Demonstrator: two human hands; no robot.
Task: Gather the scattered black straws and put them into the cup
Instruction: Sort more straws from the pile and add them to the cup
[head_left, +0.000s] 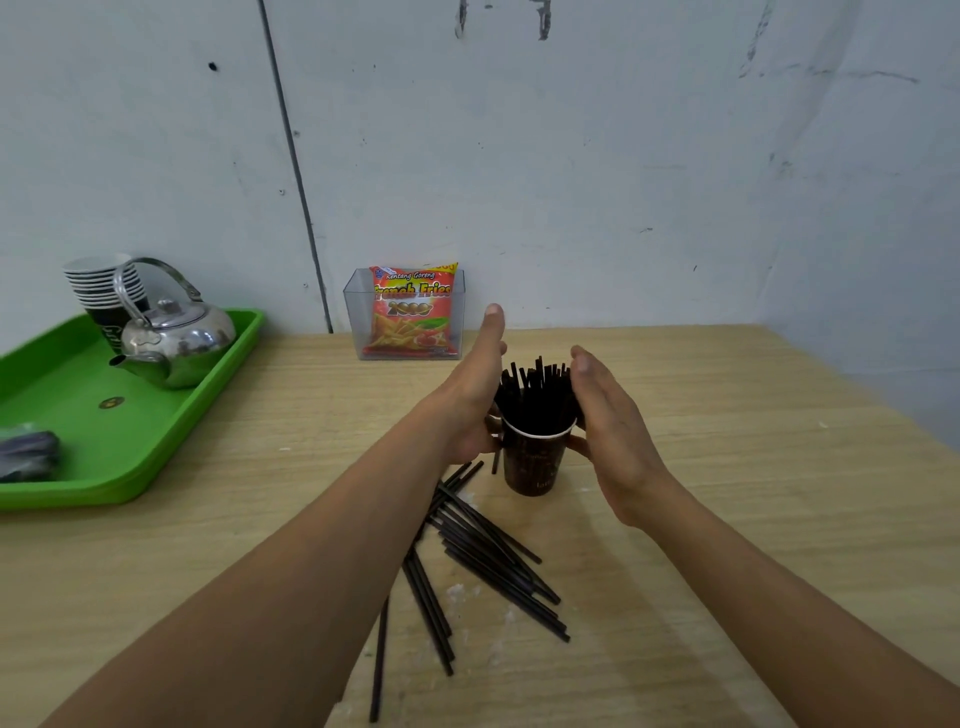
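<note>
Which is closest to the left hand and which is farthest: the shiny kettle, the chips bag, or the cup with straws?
1. Cup: right beside the left hand, at its palm side.
2. Chips bag: behind the hand, in the clear box by the wall.
3. Kettle: far to the left, on the green tray.

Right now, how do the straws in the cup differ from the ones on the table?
The straws in the cup stand upright, bunched between the left hand and right hand; the straws on the table lie flat, fanned out, untouched. Both sets are thin and black.
</note>
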